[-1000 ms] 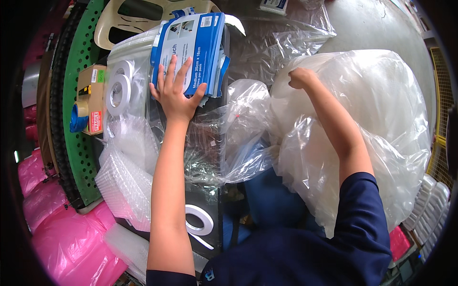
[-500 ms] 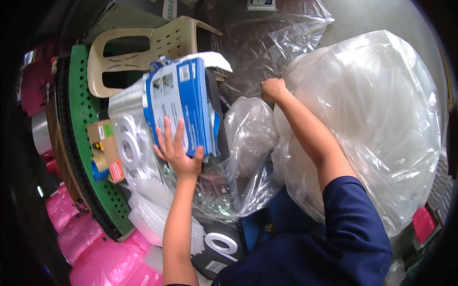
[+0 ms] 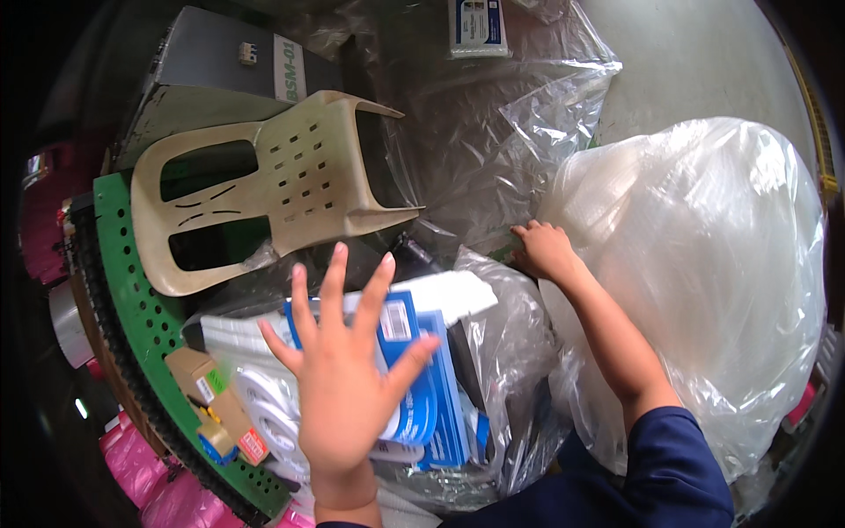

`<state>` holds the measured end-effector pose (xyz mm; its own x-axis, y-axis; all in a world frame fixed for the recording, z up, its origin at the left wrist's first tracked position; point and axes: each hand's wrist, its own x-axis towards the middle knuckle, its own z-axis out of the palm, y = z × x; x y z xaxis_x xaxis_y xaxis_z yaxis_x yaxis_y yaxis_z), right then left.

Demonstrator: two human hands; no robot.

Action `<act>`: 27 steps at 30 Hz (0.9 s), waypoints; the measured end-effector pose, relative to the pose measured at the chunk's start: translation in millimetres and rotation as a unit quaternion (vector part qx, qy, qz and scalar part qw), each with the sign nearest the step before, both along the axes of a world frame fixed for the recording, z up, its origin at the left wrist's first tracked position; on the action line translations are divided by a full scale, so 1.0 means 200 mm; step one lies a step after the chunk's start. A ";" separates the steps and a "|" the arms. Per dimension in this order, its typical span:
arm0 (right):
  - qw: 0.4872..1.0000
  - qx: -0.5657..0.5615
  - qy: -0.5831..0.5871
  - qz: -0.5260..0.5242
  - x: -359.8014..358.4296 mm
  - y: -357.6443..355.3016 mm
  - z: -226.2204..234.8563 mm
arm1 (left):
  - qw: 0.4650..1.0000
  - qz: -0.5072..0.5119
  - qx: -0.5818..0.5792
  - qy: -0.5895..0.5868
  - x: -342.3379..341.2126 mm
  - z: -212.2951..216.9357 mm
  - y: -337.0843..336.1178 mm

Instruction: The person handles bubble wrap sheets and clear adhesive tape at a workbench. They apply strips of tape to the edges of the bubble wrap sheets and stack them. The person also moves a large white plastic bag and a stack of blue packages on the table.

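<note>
My left hand (image 3: 339, 387) is held up with its fingers spread wide and nothing in it. Behind it, partly covered by the palm, lie flat blue-and-white printed packages (image 3: 444, 396). Clear plastic with white rings (image 3: 264, 400) is just left of that hand. My right hand (image 3: 547, 250) hangs loosely, fingers partly stretched and a little apart, holding nothing that I can see. It is beside a large bulging clear plastic bag (image 3: 695, 290), above crumpled clear plastic film (image 3: 506, 317). Whether its fingertips touch the film I cannot tell.
A beige plastic chair (image 3: 304, 163) lies on its side at the upper left, before a grey metal box (image 3: 224, 66). Along the left runs a green perforated metal edge (image 3: 132, 264), near a small cardboard box (image 3: 211, 396) with tape. Clear sheeting (image 3: 475, 132) covers the floor ahead.
The view has tilted upward, so the chair and packages appear lower. My left hand, earlier against the blue-and-white package, is now raised with fingers spread. My right hand's fingers have loosened from a fist.
</note>
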<state>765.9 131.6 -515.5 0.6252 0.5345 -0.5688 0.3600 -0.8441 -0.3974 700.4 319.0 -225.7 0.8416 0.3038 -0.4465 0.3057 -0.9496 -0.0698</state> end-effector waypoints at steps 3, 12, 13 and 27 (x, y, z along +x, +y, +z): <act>0.998 -0.045 0.031 0.012 0.09 0.17 0.11 | 0.980 0.048 -0.159 0.106 -0.10 -0.06 0.11; 0.992 0.080 0.087 -0.046 0.20 1.22 -0.67 | 0.984 -0.116 -0.132 0.022 -0.44 -0.16 0.23; 0.988 0.072 0.133 0.010 0.15 1.27 -0.82 | 0.987 -0.012 -0.128 -0.097 -0.62 -0.24 0.25; 0.957 -0.042 0.107 0.265 -0.64 1.48 -1.62 | 0.980 -0.104 -0.128 -0.108 -0.47 -0.26 0.21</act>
<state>638.5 427.1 -839.2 0.1438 0.6915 -0.7079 0.6646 -0.5975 -0.4486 606.7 361.8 -276.7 0.9567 0.0175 -0.2906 0.0859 -0.9707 0.2243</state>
